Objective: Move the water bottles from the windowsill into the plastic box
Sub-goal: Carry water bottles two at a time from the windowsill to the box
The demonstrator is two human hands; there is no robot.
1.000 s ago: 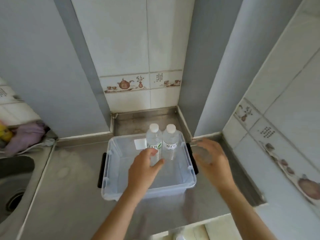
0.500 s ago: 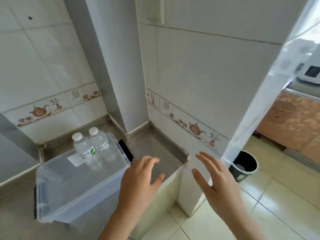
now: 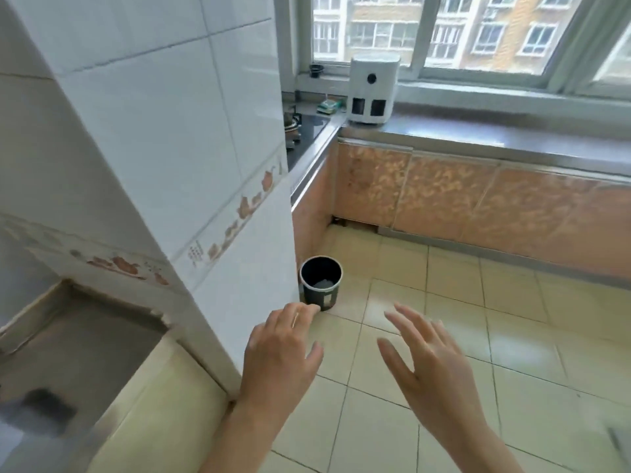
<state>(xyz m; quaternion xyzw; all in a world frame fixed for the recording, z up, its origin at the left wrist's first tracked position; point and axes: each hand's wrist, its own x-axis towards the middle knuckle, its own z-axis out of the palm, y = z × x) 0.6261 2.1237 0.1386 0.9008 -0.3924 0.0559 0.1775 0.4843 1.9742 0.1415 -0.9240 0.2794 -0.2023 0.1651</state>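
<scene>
both hands are empty, fingers spread: left hand (image 3: 278, 353) at lower centre, right hand (image 3: 433, 367) beside it. no water bottles or plastic box in view, and the grey windowsill (image 3: 512, 97) at upper right seems bare of bottles, so searching there may waste time; the small black bin (image 3: 320, 283) on the floor could be kicked

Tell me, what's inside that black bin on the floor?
The bin holds something pale and crumpled at the bottom, perhaps paper or plastic; it is too blurred to name. Its near wall hides the rest of the floor inside.

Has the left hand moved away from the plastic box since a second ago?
Yes. The left hand then reached into the box by the bottles; now it hangs open over the floor tiles, right of the tiled pillar, box out of view.
</scene>
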